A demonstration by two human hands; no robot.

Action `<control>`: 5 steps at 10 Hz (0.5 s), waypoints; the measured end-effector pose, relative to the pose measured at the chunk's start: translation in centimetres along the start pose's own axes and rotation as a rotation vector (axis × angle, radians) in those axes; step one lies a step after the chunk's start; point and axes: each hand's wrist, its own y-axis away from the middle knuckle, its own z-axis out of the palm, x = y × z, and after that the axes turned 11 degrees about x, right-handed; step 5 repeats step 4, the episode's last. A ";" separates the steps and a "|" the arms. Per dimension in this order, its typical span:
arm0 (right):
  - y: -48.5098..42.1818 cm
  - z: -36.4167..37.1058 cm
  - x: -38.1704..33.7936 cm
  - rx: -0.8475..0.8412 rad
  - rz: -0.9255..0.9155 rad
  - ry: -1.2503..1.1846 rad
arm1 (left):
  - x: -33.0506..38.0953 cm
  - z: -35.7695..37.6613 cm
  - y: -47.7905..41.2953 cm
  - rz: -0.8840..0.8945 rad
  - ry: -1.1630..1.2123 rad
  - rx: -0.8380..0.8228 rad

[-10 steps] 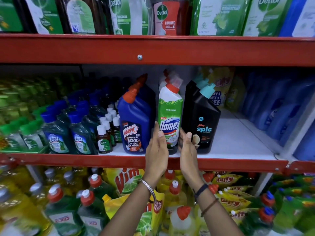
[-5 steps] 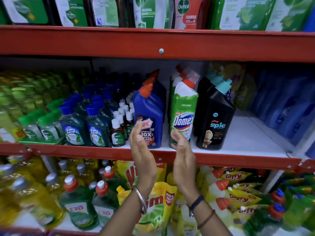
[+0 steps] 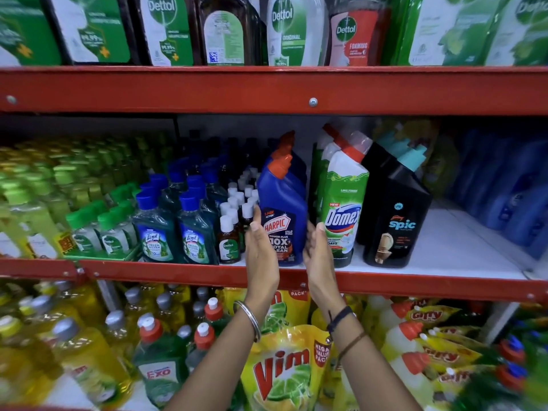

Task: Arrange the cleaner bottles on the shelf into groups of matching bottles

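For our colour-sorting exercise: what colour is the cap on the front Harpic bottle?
Orange-red, on the blue Harpic bottle; seen in the head view.

- Red painted metal shelf (image 3: 178,269) rail, glossy, with a bare metal screw (image 3: 313,101) in the upper beam.
- Blue Harpic bottle (image 3: 283,215): smooth, shiny plastic.
- Black Spic bottle (image 3: 396,221): duller, satin plastic.
- Vim pouch (image 3: 284,369): glossy, crinkled film.
- Polished metal bangle (image 3: 249,318) on the left wrist.
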 end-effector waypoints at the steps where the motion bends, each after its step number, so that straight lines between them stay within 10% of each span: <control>1: -0.2 0.1 -0.3 0.018 -0.006 0.007 | 0.1 0.1 0.0 0.000 -0.027 0.000; 5: 3.1 -3.0 -2.9 0.042 -0.111 0.042 | 1.6 0.8 1.7 0.204 -0.032 0.132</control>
